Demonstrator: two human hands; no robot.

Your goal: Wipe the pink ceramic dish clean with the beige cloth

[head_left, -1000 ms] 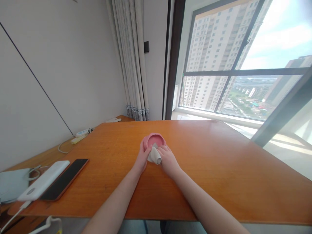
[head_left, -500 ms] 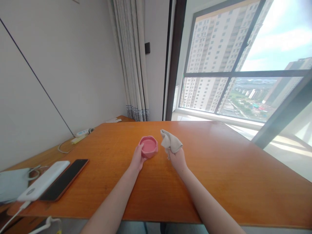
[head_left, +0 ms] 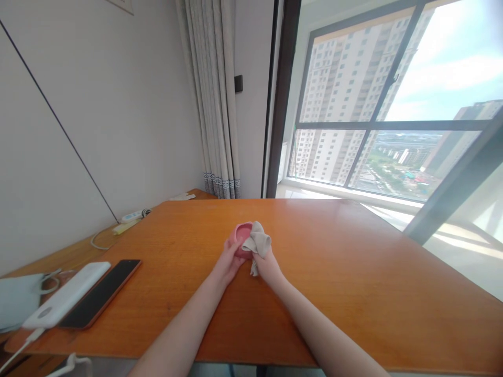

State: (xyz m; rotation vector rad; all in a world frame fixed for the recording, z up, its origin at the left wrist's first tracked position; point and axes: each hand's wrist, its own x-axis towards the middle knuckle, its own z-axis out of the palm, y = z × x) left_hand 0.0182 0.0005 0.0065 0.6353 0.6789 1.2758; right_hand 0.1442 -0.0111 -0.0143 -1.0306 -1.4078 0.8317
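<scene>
Over the middle of the wooden table, my left hand [head_left: 228,260] grips a small pink faceted dish [head_left: 241,232] by its left side, thumb at the rim. The dish is tilted so its round hollow faces up and toward me. A light grey cloth [head_left: 258,241] is bunched in my right hand [head_left: 269,267], whose fingers are closed around it. The cloth lies against the right side of the dish and covers part of its hollow. One end of the cloth hangs down below my right hand. The dish's right rim is hidden behind the cloth.
On the table's left side lie a black phone [head_left: 101,293] and a white power bank [head_left: 67,296] with a cable plugged in. A power strip [head_left: 132,215] sits by the wall. Beyond the table's far edge are a curtain [head_left: 210,104] and a large window [head_left: 393,125].
My right hand has brought the cloth left and onto the dish; before, they were apart. My left hand still holds the dish, now tilted more. The view has shifted slightly.
</scene>
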